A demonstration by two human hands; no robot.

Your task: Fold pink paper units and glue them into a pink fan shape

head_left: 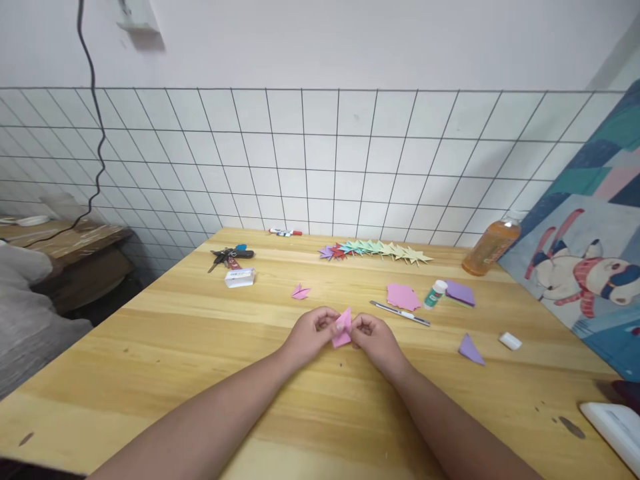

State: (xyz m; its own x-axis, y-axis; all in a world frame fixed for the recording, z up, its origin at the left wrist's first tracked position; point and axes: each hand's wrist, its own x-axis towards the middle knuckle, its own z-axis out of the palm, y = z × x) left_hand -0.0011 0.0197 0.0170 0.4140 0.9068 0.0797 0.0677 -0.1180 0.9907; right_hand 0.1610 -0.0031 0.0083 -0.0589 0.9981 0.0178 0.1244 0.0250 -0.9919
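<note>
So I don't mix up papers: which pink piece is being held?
The folded pink paper, held by the left hand and right hand. The small pointed pink piece and jagged-edged pink piece lie on the table.

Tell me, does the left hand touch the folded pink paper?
Touching: the head view shows the left hand with its thumb on the folded pink paper.
</note>
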